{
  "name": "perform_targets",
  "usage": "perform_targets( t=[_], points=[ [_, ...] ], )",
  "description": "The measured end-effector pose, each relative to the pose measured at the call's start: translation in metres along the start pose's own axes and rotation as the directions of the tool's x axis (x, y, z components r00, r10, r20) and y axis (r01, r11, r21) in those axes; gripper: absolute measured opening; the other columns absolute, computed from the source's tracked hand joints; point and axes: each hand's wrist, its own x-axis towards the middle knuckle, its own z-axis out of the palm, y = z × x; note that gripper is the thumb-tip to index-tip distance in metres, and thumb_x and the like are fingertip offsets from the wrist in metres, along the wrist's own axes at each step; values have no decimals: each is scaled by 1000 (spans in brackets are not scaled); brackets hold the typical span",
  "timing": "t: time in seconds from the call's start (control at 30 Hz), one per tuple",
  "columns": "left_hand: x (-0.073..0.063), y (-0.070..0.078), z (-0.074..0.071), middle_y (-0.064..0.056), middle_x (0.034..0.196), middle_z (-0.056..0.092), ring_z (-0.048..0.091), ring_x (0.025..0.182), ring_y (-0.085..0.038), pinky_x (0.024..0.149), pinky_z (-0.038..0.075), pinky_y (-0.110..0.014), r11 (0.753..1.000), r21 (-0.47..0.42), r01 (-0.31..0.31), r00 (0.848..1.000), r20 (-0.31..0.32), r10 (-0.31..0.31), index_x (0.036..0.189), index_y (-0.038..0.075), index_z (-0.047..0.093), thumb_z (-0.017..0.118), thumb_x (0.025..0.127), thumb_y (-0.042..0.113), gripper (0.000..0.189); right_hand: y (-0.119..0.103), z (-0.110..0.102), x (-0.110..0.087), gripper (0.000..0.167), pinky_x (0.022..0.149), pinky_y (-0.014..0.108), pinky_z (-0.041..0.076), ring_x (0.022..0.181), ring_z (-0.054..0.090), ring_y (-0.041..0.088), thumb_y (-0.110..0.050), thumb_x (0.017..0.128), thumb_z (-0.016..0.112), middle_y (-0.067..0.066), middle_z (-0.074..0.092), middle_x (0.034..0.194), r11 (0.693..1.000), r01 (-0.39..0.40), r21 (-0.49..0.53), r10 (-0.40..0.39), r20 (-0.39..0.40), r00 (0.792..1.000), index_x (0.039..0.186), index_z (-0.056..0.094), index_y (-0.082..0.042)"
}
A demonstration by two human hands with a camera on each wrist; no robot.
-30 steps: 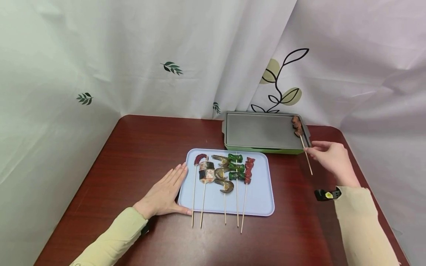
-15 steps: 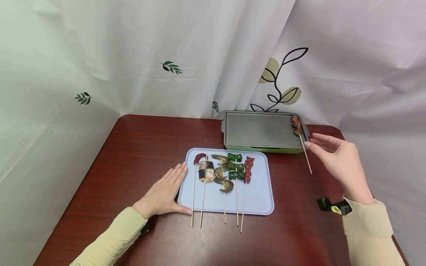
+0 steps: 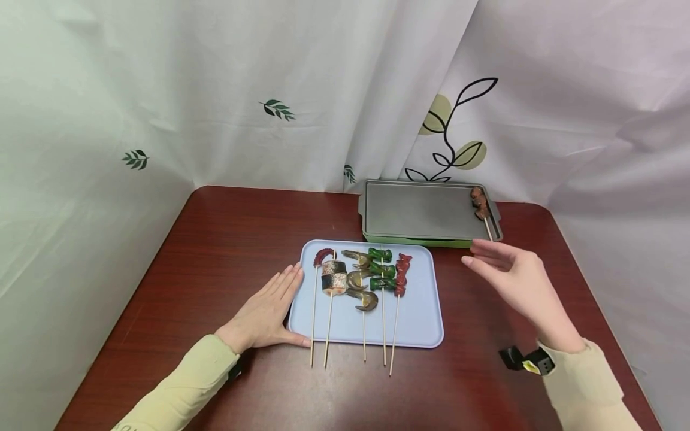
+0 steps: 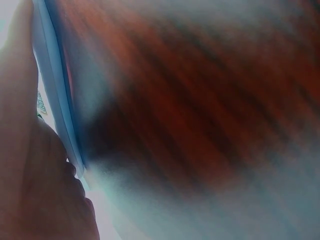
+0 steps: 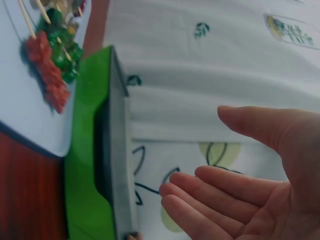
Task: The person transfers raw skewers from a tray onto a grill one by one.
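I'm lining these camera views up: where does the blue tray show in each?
Head: the blue tray lies just below and right of centre.
Left wrist: only its edge, a slanting strip at upper left.
Right wrist: upper left, cut off by the frame.
Shared landmark: the red-brown table.

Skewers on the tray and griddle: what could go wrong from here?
The shrimp skewer and green skewer lie crowded together on the blue tray, so lifting one might drag the other.
The brown skewer lies at the right end of the griddle, its stick running toward the right hand in the head view; a brush could knock it askew.
Sticks poke past the tray's near edge, so a passing sleeve might catch them.
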Motion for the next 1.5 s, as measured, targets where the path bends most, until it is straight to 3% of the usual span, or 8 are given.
perform_targets(
  t=[0.23, 0.7, 0.97, 1.23, 1.37, 1.5],
  points=[
    [0, 0, 0, -24, 165, 18, 18, 152, -35, 122, 19, -46, 1000, 1, 1, 1000, 2, -1, 157, -9, 23, 56, 69, 93, 139, 0, 15, -8, 54, 77, 13, 54, 100, 70, 6, -40, 93, 76, 10, 71, 122, 999, 8, 48, -10, 60, 998, 132, 67, -5],
    [0, 1, -1, -24, 165, 19, 19, 152, -35, 122, 20, -46, 1000, 6, 3, 1000, 10, -3, 157, -9, 24, 54, 69, 94, 138, 0, 46, -25, 58, 80, 20, 57, 108, 70, 30, -31, 87, 84, 17, 69, 126, 980, -62, 191, 28, 176, 984, 133, 66, -1],
    [0, 1, -2, -24, 165, 19, 20, 151, -36, 122, 21, -46, 1000, 13, 0, 1000, 5, 0, 157, -9, 24, 55, 70, 93, 138, 3, 67, -34, 60, 82, 26, 58, 109, 70, 30, -26, 88, 83, 19, 70, 122, 960, -105, 258, 40, 248, 968, 134, 63, 4],
    [0, 1, -1, -23, 165, 19, 20, 151, -36, 122, 20, -46, 1000, 1, 11, 1000, 6, -11, 157, -8, 24, 55, 70, 93, 138, 8, 91, -40, 59, 82, 27, 58, 106, 71, 25, -22, 88, 83, 19, 71, 120, 930, -185, 317, 72, 337, 939, 134, 61, 7],
    [-1, 2, 0, -23, 165, 19, 20, 151, -36, 122, 20, -46, 1000, 0, 9, 1000, -1, -9, 157, -8, 24, 56, 70, 93, 138, 10, 101, -43, 58, 83, 26, 57, 105, 71, 24, -20, 88, 81, 20, 71, 119, 910, -211, 357, 72, 366, 928, 134, 60, 9],
    [-1, 1, -1, -24, 165, 20, 20, 151, -36, 122, 21, -46, 1000, 2, 3, 1000, -10, -3, 157, -8, 25, 56, 70, 93, 137, 13, 109, -43, 57, 84, 20, 54, 104, 71, 18, -18, 90, 79, 19, 72, 114, 871, -276, 406, 90, 421, 903, 134, 59, 12]
  ],
)
